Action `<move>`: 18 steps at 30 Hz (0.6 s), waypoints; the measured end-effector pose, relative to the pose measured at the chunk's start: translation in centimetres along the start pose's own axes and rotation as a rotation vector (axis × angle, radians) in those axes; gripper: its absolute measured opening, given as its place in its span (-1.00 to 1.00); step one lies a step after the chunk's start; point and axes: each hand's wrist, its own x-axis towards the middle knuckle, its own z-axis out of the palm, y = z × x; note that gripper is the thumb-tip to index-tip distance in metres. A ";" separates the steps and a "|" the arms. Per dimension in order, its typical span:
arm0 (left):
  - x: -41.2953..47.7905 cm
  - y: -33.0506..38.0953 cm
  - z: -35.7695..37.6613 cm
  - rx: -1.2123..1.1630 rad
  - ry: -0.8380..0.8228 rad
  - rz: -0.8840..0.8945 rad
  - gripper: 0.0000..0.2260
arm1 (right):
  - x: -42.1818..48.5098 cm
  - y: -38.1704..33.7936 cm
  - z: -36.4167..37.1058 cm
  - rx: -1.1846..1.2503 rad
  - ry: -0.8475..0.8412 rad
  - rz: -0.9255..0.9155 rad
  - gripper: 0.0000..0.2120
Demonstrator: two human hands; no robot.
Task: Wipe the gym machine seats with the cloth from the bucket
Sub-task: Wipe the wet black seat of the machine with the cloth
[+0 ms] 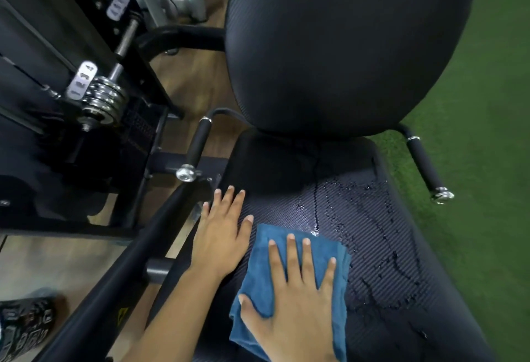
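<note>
Furthest left, beyond the left hand (222, 235), stood the machine's chrome weight plates (100, 100) and a padded side handle (200, 143) just past its fingertips. That left hand lay flat with fingers straight and slightly apart on the left edge of the black seat pad (401, 290), holding nothing and apparently bracing. Just beside its thumb was the folded blue cloth (258, 270), lying on the seat under the right hand (295, 304), whose fingers were spread and pressed down flat on it rather than curled round it. To the right of that hand and ahead of its fingertips, water beads and streaks (381, 232) covered the ribbed pad, running up toward the backrest (344, 46). The wipe looked only partly done. To do it well, the palm would need to keep even pressure and sweep the cloth rightward and forward in overlapping passes along the ribbing, reaching the crease under the backrest, where liquid would likely collect. The bucket was not in view.
</note>
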 end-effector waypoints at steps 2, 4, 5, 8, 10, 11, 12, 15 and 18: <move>-0.1 -0.3 0.3 0.056 -0.004 0.014 -0.30 | 0.8 0.4 0.0 0.013 0.041 -0.009 -0.22; -0.1 -0.6 0.4 0.080 -0.006 0.029 -0.29 | 2.1 1.4 0.0 0.014 0.076 0.011 -0.30; -0.1 -0.7 0.3 0.080 -0.006 0.029 -0.30 | 2.8 2.0 -0.1 0.012 0.080 0.029 -0.33; -0.1 -0.6 0.2 0.065 -0.005 0.031 -0.30 | 4.5 4.0 -0.3 0.018 0.083 0.071 -0.38; -0.1 -0.7 0.2 0.076 -0.008 0.033 -0.30 | 4.3 4.8 -0.3 0.034 0.092 0.060 -0.42; 0.0 -0.7 0.2 0.081 -0.008 0.035 -0.31 | 3.7 5.0 -0.4 0.042 0.106 0.052 -0.43; 0.0 -0.7 0.2 0.084 -0.007 0.035 -0.30 | 2.9 5.3 -0.4 0.056 0.122 0.048 -0.43; -0.1 -0.7 0.2 0.095 -0.013 0.039 -0.29 | -0.6 6.4 -0.3 0.092 0.153 0.047 -0.41; -0.2 -0.6 0.1 0.103 -0.020 0.042 -0.30 | -3.3 8.1 -0.1 0.114 0.191 0.052 -0.39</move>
